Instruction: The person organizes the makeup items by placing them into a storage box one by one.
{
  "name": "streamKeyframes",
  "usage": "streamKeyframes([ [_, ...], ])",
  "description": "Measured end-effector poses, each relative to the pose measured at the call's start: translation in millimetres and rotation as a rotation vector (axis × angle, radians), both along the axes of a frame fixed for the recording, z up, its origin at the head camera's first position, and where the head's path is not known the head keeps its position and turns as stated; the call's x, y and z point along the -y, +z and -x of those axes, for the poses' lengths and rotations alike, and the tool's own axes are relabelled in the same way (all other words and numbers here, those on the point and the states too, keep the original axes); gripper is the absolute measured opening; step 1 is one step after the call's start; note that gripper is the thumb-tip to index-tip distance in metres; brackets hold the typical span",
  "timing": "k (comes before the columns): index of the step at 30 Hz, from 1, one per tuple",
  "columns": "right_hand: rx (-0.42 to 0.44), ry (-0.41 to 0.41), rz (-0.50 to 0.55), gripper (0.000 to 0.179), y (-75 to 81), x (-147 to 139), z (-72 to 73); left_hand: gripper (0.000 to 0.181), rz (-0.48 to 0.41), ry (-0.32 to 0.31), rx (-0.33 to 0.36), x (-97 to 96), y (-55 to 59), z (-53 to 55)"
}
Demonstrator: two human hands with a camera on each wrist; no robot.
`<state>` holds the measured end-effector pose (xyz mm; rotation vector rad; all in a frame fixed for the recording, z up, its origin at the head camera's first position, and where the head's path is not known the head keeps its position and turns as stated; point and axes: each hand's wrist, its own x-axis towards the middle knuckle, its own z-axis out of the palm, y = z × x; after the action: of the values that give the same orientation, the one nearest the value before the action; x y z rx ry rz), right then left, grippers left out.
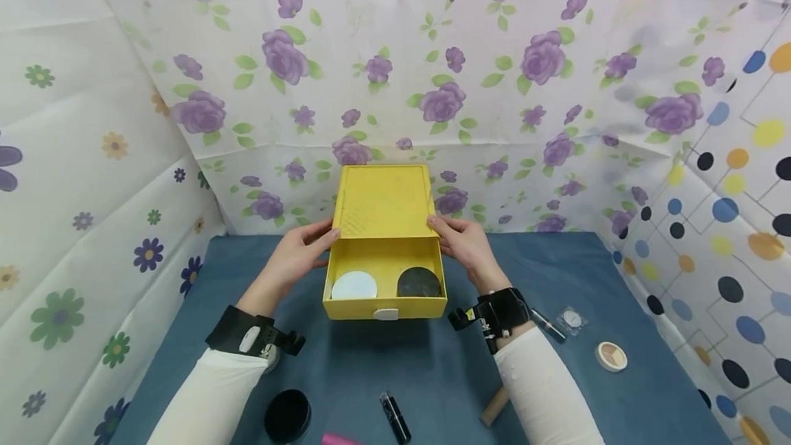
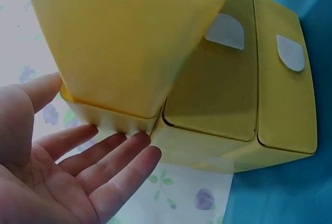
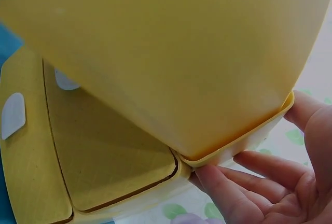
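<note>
A yellow drawer box (image 1: 384,201) stands at the back of the table, its top drawer (image 1: 386,259) pulled out toward me. Inside the drawer, a white round disc (image 1: 354,286) lies at the left and a black round disc (image 1: 419,282) at the right. My left hand (image 1: 295,254) holds the box's left side, thumb at the top front corner and fingers along the side wall. On the opposite side, my right hand (image 1: 466,249) grips the matching corner, thumb on top. Both wrist views show two lower drawers with white tabs (image 2: 290,53) closed beneath the pulled-out one.
Nearer me lie a black round container (image 1: 287,416), a black tube (image 1: 395,417), a pink item (image 1: 338,439) and a brown stick (image 1: 494,406). To the right are a slim tube (image 1: 548,326), a small clear case (image 1: 571,319) and a round beige palette (image 1: 612,356). Floral cloth backs the table.
</note>
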<state>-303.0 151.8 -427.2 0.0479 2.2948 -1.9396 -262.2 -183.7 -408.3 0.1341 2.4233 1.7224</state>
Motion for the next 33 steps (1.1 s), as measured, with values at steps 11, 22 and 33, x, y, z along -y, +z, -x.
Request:
streamKeyframes([
  [11, 0.003, 0.008, 0.000, 0.084, -2.9, 2.1, -0.4, 0.066, 0.392, -0.039, -0.214, 41.3, -19.0, -40.0],
  [22, -0.008, 0.033, -0.002, 0.083, 0.5, -1.2, 0.9, 0.041, 0.597, -0.307, -0.395, 69.2, -58.5, -103.5],
  [33, 0.005, 0.043, -0.019, 0.082, -2.3, -4.9, 0.8, 0.054, 0.539, -0.717, -0.124, 65.4, -89.3, -142.6],
])
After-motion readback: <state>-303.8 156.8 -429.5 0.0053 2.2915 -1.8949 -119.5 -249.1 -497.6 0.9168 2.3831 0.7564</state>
